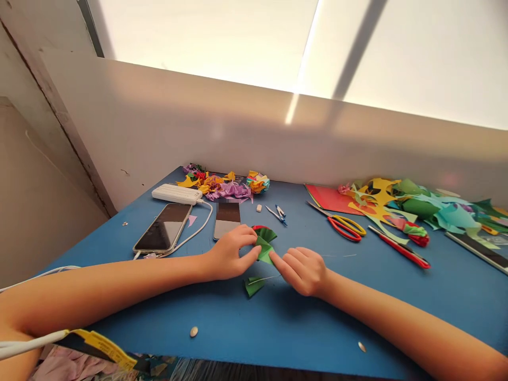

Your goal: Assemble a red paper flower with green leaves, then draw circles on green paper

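Note:
A pleated green paper piece [265, 247] with a strip of red at its top edge is between my two hands. My left hand [232, 255] pinches its left side between thumb and fingers. From the right, my right hand [305, 271] has its forefinger against the lower right edge of the paper, with the other fingers curled in; its thumb is hidden. Just below lies a smaller folded green paper piece [254, 286], and a thin pale wire [265, 279] runs from it towards my right hand.
Behind my left arm are a phone [163, 228], a white power bank [177, 193] and a dark flat device [227, 219]. Crumpled paper scraps [230, 188] sit against the wall. Scissors [344, 227], a red-handled cutter [400, 247] and colourful paper cuttings [420, 206] lie at right.

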Tool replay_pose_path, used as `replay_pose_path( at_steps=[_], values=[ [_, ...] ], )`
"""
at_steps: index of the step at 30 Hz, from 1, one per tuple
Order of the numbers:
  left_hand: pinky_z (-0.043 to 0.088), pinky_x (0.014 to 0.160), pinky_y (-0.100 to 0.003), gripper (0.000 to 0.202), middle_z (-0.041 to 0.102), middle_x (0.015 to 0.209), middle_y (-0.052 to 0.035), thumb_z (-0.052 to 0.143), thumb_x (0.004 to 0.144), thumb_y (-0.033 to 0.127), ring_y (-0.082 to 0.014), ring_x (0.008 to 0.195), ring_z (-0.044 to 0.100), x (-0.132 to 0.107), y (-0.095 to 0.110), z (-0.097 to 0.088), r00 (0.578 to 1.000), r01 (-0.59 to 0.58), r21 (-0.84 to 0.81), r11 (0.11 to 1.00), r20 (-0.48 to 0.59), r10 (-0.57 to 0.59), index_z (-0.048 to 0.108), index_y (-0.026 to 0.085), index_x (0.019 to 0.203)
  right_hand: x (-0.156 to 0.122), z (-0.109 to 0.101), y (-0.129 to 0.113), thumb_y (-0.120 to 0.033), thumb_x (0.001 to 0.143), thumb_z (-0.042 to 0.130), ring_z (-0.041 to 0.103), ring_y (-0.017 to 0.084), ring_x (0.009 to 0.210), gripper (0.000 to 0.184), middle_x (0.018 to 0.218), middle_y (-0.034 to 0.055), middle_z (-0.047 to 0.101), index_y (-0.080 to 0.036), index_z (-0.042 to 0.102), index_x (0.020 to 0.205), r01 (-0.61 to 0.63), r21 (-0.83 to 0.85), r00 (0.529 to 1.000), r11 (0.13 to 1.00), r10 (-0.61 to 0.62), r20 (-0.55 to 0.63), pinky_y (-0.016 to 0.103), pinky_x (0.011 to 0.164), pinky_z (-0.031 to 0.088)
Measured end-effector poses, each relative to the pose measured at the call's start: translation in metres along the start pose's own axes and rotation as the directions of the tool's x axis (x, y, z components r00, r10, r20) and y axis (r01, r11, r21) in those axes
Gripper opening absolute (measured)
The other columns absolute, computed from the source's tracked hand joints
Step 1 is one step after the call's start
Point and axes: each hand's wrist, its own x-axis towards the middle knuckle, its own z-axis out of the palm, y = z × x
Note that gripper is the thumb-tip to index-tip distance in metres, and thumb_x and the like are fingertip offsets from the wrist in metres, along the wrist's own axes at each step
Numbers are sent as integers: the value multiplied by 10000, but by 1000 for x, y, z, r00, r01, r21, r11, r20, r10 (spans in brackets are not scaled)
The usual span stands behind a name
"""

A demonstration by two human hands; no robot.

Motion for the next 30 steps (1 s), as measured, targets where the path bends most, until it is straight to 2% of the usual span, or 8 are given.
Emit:
replay_pose_path(
  at_steps=[6, 10, 16, 19, 21, 22, 26, 30],
  values=[
    [447, 735, -271, 119, 576, 782, -46, 460, 855, 187, -152, 781, 511, -1, 2, 3, 1000, 15, 20, 1000, 7, -15, 565, 145, 817, -3, 7, -8, -214, 795, 636, 381, 91, 482, 196, 534, -55, 451, -105, 568, 943, -27, 96, 1000, 995, 27, 3, 279, 468, 231],
    [425, 638, -225, 107, 553, 716, -13, 461, 852, 175, -120, 670, 497, -3, 0, 5, 999, 34, 24, 999, 15, -35, 561, 148, 827, -1, 7, -7, -194, 802, 622, 386, 97, 481, 176, 528, -47, 459, -99, 575, 943, -30, 124, 999, 992, 28, 21, 278, 463, 229],
    [404, 621, -204, 116, 598, 736, -12, 474, 844, 189, -115, 647, 521, -5, -2, 8, 999, 46, 5, 999, -9, -46, 584, 153, 855, 2, 5, -7, -221, 857, 526, 370, 108, 468, 151, 501, -30, 445, -95, 599, 900, -8, 148, 999, 989, 3, 34, 283, 465, 223],
    [380, 572, -193, 149, 600, 690, 2, 473, 849, 201, -106, 586, 518, -5, -2, 8, 998, 57, -4, 998, -10, -57, 602, 161, 912, 0, 5, -7, -403, 908, 422, 376, 128, 477, 371, 504, -7, 438, -81, 604, 879, -22, 167, 999, 986, 17, 31, 289, 467, 229],
    [355, 529, -185, 168, 575, 617, 26, 468, 855, 205, -96, 519, 493, -6, -3, 7, 998, 63, -6, 998, 5, -63, 603, 171, 949, -2, 5, -7, -540, 917, 290, 381, 142, 490, 559, 514, 10, 431, -83, 603, 848, -80, 191, 997, 978, 75, 31, 289, 473, 243],
    [347, 515, -183, 176, 561, 587, 35, 462, 857, 202, -93, 494, 482, -6, -3, 7, 998, 66, -5, 998, 15, -66, 599, 174, 963, -3, 5, -6, -555, 922, 229, 380, 145, 497, 602, 521, 16, 427, -91, 601, 825, -117, 202, 993, 972, 112, 37, 288, 478, 253],
    [366, 529, -180, 202, 598, 620, 23, 432, 857, 168, -96, 518, 524, -7, -5, 6, 997, 59, 5, 998, 48, -59, 594, 172, 977, -3, 5, -1, -359, 958, 198, 381, 143, 520, 484, 562, 28, 424, -132, 561, 733, -228, 224, 973, 948, 217, 75, 279, 504, 282],
    [426, 675, -198, 224, 659, 817, -30, 421, 858, 153, -123, 722, 602, -7, -6, 5, 998, -6, -10, 1000, 57, 7, 619, 173, 960, -5, 8, 4, -418, 951, 237, 417, 146, 545, 452, 601, 33, 456, -120, 558, 841, -214, 220, 977, 952, 207, 53, 275, 521, 305]
  ],
)
